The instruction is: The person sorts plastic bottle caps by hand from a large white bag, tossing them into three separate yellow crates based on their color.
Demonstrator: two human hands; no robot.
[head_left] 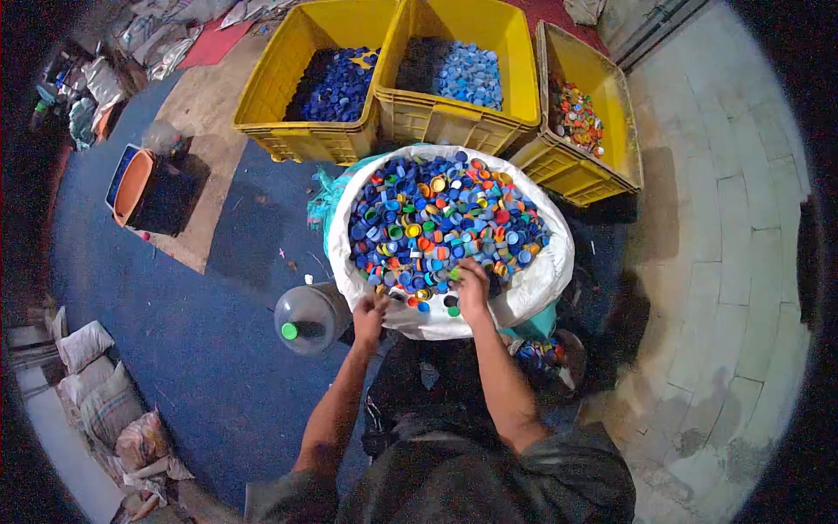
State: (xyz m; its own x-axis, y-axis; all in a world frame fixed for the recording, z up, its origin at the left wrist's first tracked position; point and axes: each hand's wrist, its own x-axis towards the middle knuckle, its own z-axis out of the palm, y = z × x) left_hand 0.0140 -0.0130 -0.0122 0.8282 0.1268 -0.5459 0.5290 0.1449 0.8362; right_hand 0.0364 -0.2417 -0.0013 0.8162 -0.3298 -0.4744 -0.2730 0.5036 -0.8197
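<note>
A white sack [560,253] with its rim rolled open stands in front of me, full of mixed bottle caps [445,205]. My right hand [472,288] is over the near part of the caps, its fingers closed on a green cap [455,274]. At the sack's near left rim is my left hand [370,316], fingers curled together; a small yellowish thing shows at its fingertips, too small to name. Between the hands, a few loose caps, among them a green one [453,311] and a blue one [423,306], lie on the white rim.
Behind the sack stand three yellow crates, with dark blue caps [336,87], light blue caps [470,77] and red-orange caps [576,118]. A clear jug [307,320] lies left of the sack. An orange container [133,185] is farther left; filled bags [112,406] line the lower left.
</note>
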